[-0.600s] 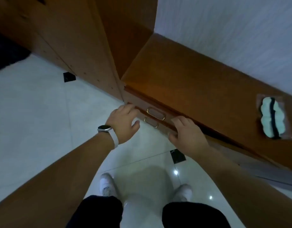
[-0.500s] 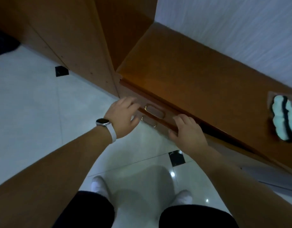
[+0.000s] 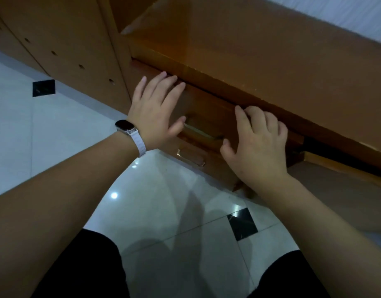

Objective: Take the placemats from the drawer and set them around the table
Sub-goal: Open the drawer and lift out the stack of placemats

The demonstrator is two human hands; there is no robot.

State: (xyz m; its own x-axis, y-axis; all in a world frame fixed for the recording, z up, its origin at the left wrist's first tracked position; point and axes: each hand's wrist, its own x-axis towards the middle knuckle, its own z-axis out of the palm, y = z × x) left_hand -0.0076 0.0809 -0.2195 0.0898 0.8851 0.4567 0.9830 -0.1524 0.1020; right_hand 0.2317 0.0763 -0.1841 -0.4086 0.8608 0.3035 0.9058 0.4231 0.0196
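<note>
A wooden sideboard's top drawer [image 3: 209, 112] is closed, with a brass handle [image 3: 201, 132] on its front. My left hand [image 3: 155, 112], with a white-strapped watch on the wrist, lies flat against the left part of the drawer front, fingers spread. My right hand [image 3: 258, 145] has its fingertips curled at the drawer's top edge, right of the handle. Neither hand holds anything. No placemats are visible; the drawer's inside is hidden.
A lower drawer with a second brass handle [image 3: 190, 158] sits below. The sideboard top [image 3: 260, 44] runs up and right. A tall cabinet side with peg holes [image 3: 78, 50] stands left. To the right a drawer [image 3: 335, 168] looks pulled out. White tiled floor [image 3: 163, 201] below.
Both hands have moved up onto the top drawer front, and my head has come closer and lower. The white and dark object on the sideboard top has left the view.
</note>
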